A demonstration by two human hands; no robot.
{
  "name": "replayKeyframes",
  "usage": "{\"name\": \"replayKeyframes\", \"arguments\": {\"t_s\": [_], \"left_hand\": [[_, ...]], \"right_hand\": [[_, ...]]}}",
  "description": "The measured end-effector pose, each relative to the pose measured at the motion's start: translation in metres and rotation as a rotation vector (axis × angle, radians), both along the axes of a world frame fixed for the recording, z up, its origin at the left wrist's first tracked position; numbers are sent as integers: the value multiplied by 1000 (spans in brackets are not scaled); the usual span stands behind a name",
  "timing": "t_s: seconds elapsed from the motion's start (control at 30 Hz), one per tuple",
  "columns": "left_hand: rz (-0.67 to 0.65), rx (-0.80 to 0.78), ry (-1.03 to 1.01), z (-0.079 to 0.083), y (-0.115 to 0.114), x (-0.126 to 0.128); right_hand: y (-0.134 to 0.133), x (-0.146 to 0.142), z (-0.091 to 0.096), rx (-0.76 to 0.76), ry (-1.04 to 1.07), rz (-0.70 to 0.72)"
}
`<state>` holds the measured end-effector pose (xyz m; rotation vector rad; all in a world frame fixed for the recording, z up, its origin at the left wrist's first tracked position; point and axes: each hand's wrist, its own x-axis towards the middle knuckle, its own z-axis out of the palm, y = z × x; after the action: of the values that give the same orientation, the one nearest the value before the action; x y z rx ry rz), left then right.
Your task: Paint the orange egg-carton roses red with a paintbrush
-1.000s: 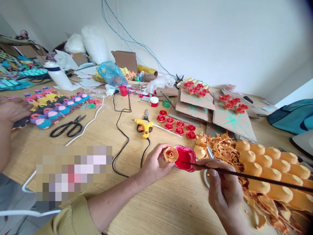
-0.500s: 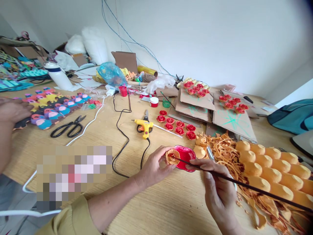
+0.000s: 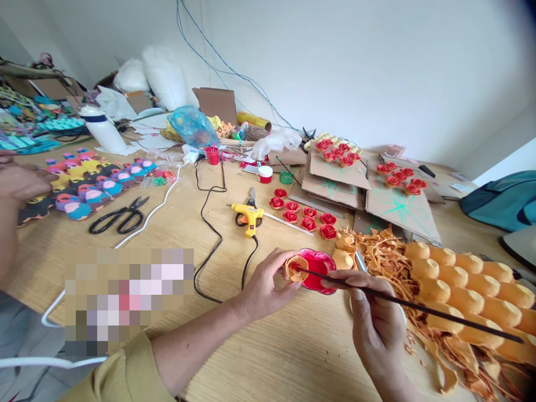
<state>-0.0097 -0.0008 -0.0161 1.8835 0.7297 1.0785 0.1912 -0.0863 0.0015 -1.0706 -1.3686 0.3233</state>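
Observation:
Between the thumb and fingers of my left hand (image 3: 266,287) is a small orange paper-like flower (image 3: 296,270), its cup facing up and red paint at its centre. My right hand (image 3: 374,312) grips a long dark paintbrush (image 3: 419,304); the brush tip is inside the flower. Just behind the flower lies a dish of red paint (image 3: 319,270), partly covered by my fingers and the brush. Beyond it, several red painted flowers (image 3: 309,223) stand in rows on the table. A plain orange cup (image 3: 343,259) is right of the dish.
A yellow glue gun (image 3: 248,215) with a black cord lies ahead, over scissors. Orange scraps (image 3: 377,257) and a moulded orange egg tray (image 3: 469,285) fill the right. Cardboard sheets (image 3: 400,215) carry more red flowers. Black scissors (image 3: 121,218) and another person's hand (image 3: 25,178) are at left.
The brush has shifted slightly at the flower, and its far end has swung into view. More red shows in the flower's centre. The other person's hand has moved a little left.

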Motion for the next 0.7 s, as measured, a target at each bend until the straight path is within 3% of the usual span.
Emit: {"name": "replayKeyframes", "arguments": {"t_s": [0.17, 0.3, 0.43, 0.7], "left_hand": [[36, 112, 20, -2, 1, 1], [73, 154, 54, -1, 1, 2], [70, 167, 64, -1, 1, 2], [85, 146, 59, -2, 0, 2]], "right_hand": [[-1, 3, -3, -2, 45, -61], [-2, 1, 0, 8, -37, -44], [-1, 2, 5, 41, -135, -16], [-4, -2, 5, 72, -112, 35]]}}
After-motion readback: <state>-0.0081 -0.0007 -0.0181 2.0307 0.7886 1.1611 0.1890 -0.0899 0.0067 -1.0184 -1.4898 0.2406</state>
